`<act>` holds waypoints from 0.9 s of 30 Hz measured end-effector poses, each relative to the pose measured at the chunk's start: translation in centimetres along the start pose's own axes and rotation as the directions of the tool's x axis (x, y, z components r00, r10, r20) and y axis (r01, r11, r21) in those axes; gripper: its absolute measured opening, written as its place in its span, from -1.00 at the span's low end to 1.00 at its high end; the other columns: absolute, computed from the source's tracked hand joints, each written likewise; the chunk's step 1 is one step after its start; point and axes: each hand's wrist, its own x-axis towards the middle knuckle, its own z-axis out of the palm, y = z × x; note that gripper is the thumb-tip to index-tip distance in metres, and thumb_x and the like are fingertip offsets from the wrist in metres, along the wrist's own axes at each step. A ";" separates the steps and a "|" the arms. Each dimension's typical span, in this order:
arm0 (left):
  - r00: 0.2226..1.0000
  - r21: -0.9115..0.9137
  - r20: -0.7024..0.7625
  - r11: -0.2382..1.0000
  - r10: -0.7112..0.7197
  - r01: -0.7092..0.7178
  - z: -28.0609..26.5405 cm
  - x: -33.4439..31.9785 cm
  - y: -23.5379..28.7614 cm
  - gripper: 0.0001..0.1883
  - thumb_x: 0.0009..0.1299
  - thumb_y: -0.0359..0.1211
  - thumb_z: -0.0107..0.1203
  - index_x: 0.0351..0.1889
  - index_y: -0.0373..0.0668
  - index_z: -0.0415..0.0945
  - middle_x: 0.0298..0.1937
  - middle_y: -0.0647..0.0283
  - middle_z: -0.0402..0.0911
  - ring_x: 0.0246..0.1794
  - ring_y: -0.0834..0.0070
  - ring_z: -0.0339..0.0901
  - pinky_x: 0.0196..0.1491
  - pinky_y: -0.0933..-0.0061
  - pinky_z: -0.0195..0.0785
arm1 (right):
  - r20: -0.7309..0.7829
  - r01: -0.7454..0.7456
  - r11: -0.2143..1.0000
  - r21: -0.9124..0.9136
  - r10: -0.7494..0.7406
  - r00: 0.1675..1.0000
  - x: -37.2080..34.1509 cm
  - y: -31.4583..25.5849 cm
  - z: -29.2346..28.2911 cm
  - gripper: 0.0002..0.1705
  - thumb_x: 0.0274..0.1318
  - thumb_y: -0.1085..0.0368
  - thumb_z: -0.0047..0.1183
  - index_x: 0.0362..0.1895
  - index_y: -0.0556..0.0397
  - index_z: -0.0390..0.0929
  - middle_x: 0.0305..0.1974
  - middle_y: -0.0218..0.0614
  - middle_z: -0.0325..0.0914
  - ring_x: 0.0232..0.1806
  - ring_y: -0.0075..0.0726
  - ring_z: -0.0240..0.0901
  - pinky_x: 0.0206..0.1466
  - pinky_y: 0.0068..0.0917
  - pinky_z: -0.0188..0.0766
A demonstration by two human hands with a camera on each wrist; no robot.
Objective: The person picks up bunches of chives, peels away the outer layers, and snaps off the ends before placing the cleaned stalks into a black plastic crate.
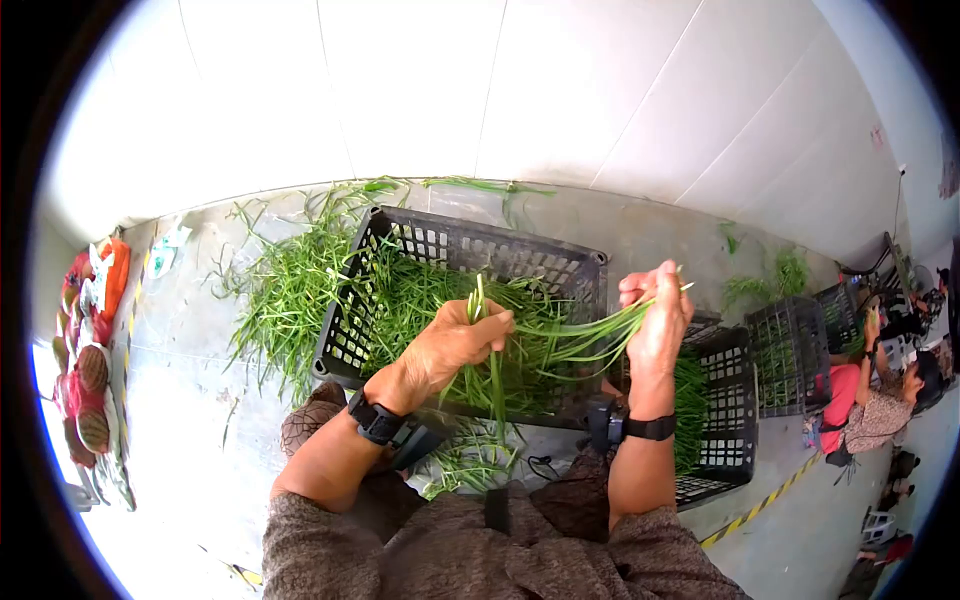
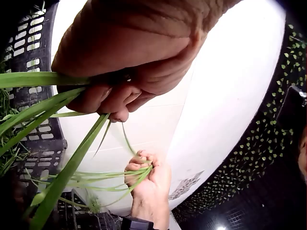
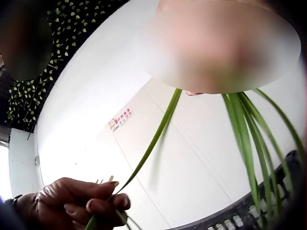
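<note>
Both hands are raised over a black plastic crate [image 1: 480, 232] holding loose green garlic chives [image 1: 415, 290]. My left hand [image 1: 455, 335] grips a small bunch of chives [image 2: 72, 167], their cut ends sticking up above the fingers and the leaves hanging below. To its right, my right hand [image 1: 655, 315] holds several long chives [image 1: 590, 335] by their pale ends, and their leaves trail back toward the left hand. One leaf [image 3: 156, 136] stretches between the two hands in the right wrist view. A blur there covers most of the right hand.
A heap of chives [image 1: 290, 290] spills over the floor left of the crate. On the right stands a second black crate [image 1: 728, 400] with chives, and further crates [image 1: 785, 350] beyond. A white wall [image 1: 560, 90] rises behind. Another person [image 1: 880, 400] sits at far right.
</note>
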 end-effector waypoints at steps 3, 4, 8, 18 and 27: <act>0.998 0.024 0.015 0.998 0.054 -0.055 -0.4 0.1 -0.3 -0.86 0.42 -0.34 0.03 -0.22 -0.23 0.48 -0.48 0.38 0.45 -0.62 0.74 0.19 -0.55 0.68 0.05 | -0.094 0.057 0.997 0.055 -0.052 0.994 0.7 -0.5 -0.9 -0.60 0.26 0.02 -0.07 -0.46 0.09 0.42 -0.50 -0.13 0.55 -0.55 -0.37 0.43 -0.44 -0.45 0.41; 0.994 0.012 0.053 0.995 0.095 -0.096 -0.4 0.0 -0.2 -0.85 0.41 -0.38 0.01 -0.15 -0.25 0.47 -0.44 0.37 0.47 -0.57 0.72 0.23 -0.47 0.67 0.12 | -0.099 0.041 0.997 0.070 -0.034 0.995 0.9 -0.4 -1.2 -0.60 0.27 0.03 -0.05 -0.42 0.11 0.45 -0.48 -0.15 0.56 -0.57 -0.38 0.45 -0.49 -0.46 0.43; 0.992 0.023 0.086 0.996 0.087 -0.090 0.3 -0.1 0.3 -0.78 0.41 -0.43 -0.06 -0.06 -0.34 0.45 -0.36 0.33 0.51 -0.47 0.68 0.30 -0.36 0.66 0.18 | 0.171 -0.023 0.996 0.084 0.008 0.985 0.3 0.2 -2.0 -0.63 0.30 0.07 -0.07 -0.31 0.13 0.52 -0.55 -0.31 0.51 -0.72 -0.59 0.24 -0.71 -0.65 0.18; 0.981 0.296 0.187 0.949 0.056 -0.111 2.3 -0.1 0.2 -0.76 0.46 -0.35 -0.07 -0.08 -0.32 0.50 -0.40 0.35 0.55 -0.54 0.75 0.31 -0.44 0.70 0.21 | 0.558 -0.162 0.984 -0.075 0.176 0.811 -3.3 0.1 2.2 -0.82 0.16 0.27 0.12 -0.29 0.15 0.60 -0.58 -0.55 0.42 -0.61 -0.71 0.21 -0.64 -0.75 0.10; 0.971 0.335 0.239 0.938 0.003 -0.085 2.8 0.2 0.0 -0.78 0.47 -0.31 -0.06 -0.28 -0.25 0.52 -0.44 0.33 0.55 -0.59 0.75 0.28 -0.50 0.68 0.16 | 0.659 -0.279 0.946 -0.165 0.317 0.683 -4.0 0.5 2.9 -0.79 0.19 0.33 0.06 -0.34 0.28 0.54 -0.53 -0.35 0.49 -0.59 -0.55 0.38 -0.64 -0.53 0.41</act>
